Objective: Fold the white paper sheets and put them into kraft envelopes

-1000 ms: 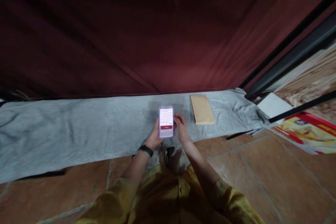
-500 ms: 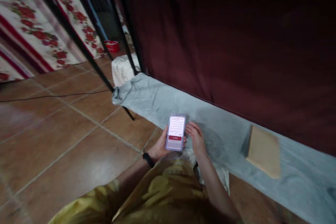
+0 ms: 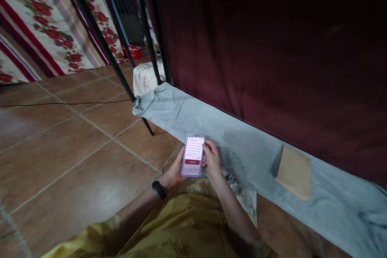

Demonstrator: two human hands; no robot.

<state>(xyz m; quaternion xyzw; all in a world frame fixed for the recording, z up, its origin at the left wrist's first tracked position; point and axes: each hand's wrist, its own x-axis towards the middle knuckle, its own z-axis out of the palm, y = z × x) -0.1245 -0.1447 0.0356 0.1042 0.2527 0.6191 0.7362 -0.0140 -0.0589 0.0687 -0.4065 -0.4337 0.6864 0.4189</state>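
Note:
A smartphone [image 3: 192,155] with a lit white screen and a red button near its lower part is held low in front of me. My left hand [image 3: 174,170] is closed around it from the left, its fingertips showing at the phone's right edge. My right hand [image 3: 213,159] is at the upper right edge of the phone, fingers bent, a fingertip overlapping the border of the screen. Some of its fingers are hidden. A black wristband [image 3: 159,189] circles my left wrist.
A grey cloth [image 3: 199,117] covers a long low ledge beside a dark red fabric panel [image 3: 256,60]. On the cloth lies a tan book-like block [image 3: 294,172]. Black metal poles [image 3: 105,48] slant at the left. A cable [image 3: 66,103] crosses the tiled floor [image 3: 90,145]; a red basket [image 3: 133,52] stands farther back.
My right hand has come in from beside the phone to its upper right edge, and its fingers have bent. The phone has shifted slightly left in view.

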